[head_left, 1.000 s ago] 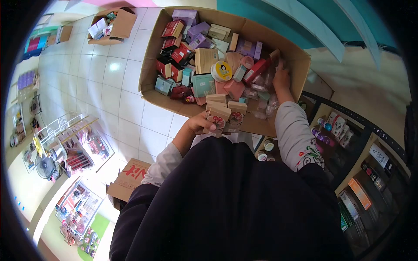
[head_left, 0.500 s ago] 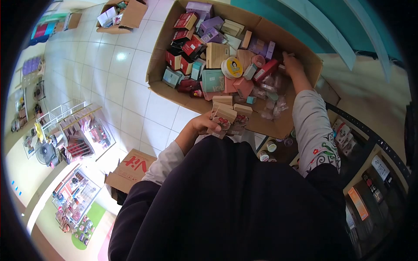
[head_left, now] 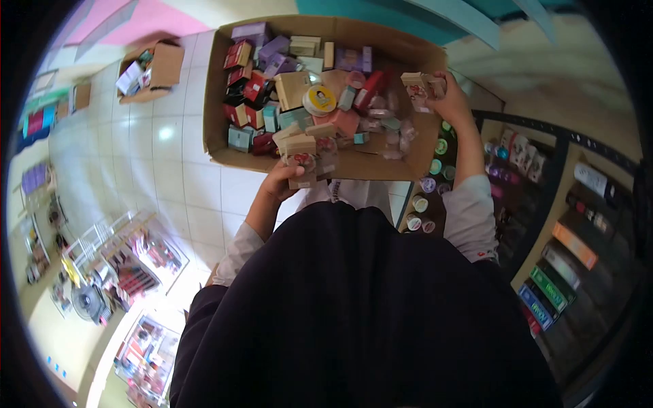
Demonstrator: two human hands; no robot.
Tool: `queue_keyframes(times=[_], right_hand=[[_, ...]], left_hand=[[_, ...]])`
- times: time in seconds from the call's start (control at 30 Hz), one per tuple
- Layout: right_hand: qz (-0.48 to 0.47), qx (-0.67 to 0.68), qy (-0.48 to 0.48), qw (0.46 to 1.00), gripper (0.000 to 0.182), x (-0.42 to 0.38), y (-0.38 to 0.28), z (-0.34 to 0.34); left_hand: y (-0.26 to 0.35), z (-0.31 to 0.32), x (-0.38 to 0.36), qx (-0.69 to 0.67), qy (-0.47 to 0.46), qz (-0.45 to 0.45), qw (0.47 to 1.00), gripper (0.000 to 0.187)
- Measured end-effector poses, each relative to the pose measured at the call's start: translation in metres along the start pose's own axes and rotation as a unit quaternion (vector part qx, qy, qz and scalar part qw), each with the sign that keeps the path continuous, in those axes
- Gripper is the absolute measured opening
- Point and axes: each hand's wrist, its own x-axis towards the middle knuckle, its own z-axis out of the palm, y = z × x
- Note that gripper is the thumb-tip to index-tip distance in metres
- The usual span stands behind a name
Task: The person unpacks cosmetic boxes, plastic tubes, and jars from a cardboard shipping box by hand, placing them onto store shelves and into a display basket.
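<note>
My left hand is closed around several small beige boxes with a red print, held over the near wall of a large cardboard box. At the right end of that box, my right hand grips small beige boxes of similar look, raised above the contents. Inside the cardboard box lie a round yellow tub, purple cartons, red and black cartons and clear plastic pieces. My fingers partly hide the boxes in both hands.
Shelves with packaged goods stand at the right. Round jars sit just past the box's near right corner. A smaller open carton rests on the tiled floor, with display racks further left.
My right hand has come up out of the right end of the cardboard box, now holding small beige boxes. The view has shifted; my left hand still holds its boxes.
</note>
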Motion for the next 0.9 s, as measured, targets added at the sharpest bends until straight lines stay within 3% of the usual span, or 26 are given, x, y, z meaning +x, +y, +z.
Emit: queue_keyframes(times=[0.2, 0.3, 0.47, 0.6, 0.73, 0.8, 0.9], right_hand=[[0.052, 0.297, 0.027, 0.953, 0.062, -0.137, -0.028, -0.046], [0.023, 0.344, 0.032, 0.938, 0.063, -0.203, -0.039, -0.055], [0.032, 0.433, -0.06, 0.899, 0.061, -0.293, -0.044, -0.063], [0.074, 0.353, -0.094, 0.928, 0.059, -0.351, -0.03, -0.063], [0.163, 0.366, -0.104, 0.91, 0.073, -0.403, -0.003, -0.048], [0.113, 0.414, -0.045, 0.902, 0.075, -0.428, 0.011, -0.029], [0.083, 0.469, 0.017, 0.879, 0.083, -0.469, 0.028, -0.017]], left_hand=[[0.016, 0.025, 0.012, 0.063, -0.093, -0.046, 0.993, 0.064], [0.006, 0.069, 0.016, 0.109, -0.116, -0.089, 0.983, 0.065], [-0.039, 0.13, 0.018, 0.14, -0.185, -0.176, 0.957, 0.059], [-0.09, 0.166, 0.008, 0.206, -0.252, -0.243, 0.914, 0.058], [-0.158, 0.157, 0.0, 0.28, -0.302, -0.319, 0.854, 0.059], [-0.187, 0.155, -0.015, 0.335, -0.308, -0.335, 0.825, 0.059], [-0.245, 0.101, -0.013, 0.252, -0.289, -0.444, 0.81, 0.056]])
